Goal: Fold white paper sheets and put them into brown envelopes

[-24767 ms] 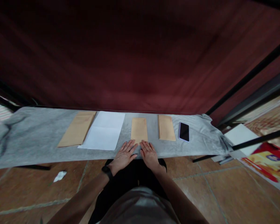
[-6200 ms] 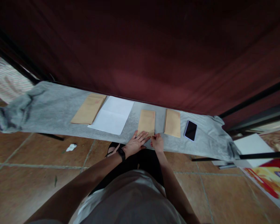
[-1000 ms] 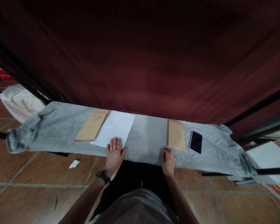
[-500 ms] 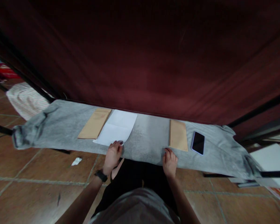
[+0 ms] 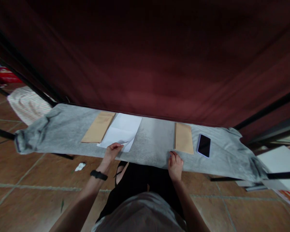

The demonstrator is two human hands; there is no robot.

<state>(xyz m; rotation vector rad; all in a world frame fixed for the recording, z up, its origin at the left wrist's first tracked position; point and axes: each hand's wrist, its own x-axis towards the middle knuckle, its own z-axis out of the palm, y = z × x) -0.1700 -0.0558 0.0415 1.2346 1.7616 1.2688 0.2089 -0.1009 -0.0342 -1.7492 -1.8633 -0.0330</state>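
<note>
White paper sheets (image 5: 122, 129) lie in a stack on the grey cloth, left of centre. My left hand (image 5: 113, 150) pinches the near right corner of the top sheet and lifts it, so the corner curls up and paper shows beneath. Left of the sheets, against their edge, lies a brown paper envelope (image 5: 99, 127). My right hand (image 5: 175, 163) rests with curled fingers at the cloth's near edge, just below a second brown envelope (image 5: 184, 138). Whether anything is under those fingers cannot be seen.
A phone (image 5: 204, 145) with a dark screen lies right of the second envelope. Grey cloth (image 5: 152, 138) covers the narrow surface, and a dark red curtain (image 5: 149, 80) hangs behind it. Crumpled white paper (image 5: 80, 166) is on the tiled floor. Black bars stand at both sides.
My left hand has moved slightly left and away from me, folding the top sheet's corner back. The right hand stays in nearly the same place.
</note>
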